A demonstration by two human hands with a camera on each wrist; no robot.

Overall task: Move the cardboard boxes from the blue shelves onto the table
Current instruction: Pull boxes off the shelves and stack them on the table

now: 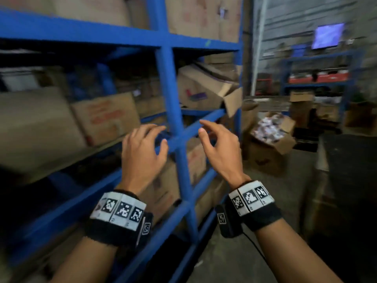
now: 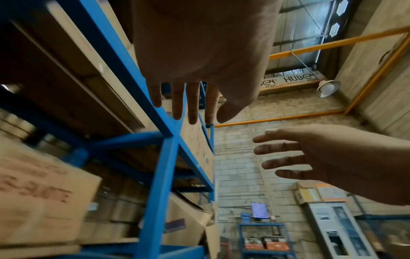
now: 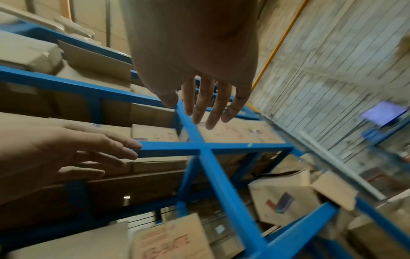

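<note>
Nearest the camera, both forearms wear black bands with white coded tags. The left hand [image 1: 142,154] and right hand [image 1: 219,149] are raised side by side, a gap between them, fingers loosely spread and holding nothing, in front of a post of the blue shelves [image 1: 169,82].

Behind the post, the boxes [image 1: 106,117] sit on the shelves: plain ones and one with red print to the left, a crumpled one [image 1: 201,88] with a flap hanging over the shelf edge to the right, more above and below.

Further right, an open box [image 1: 269,144] of pale packets stands on the grey floor [image 1: 234,252]. Beyond it are a second blue rack [image 1: 318,58], a lit screen [image 1: 328,35] and a block wall [image 2: 239,157].
</note>
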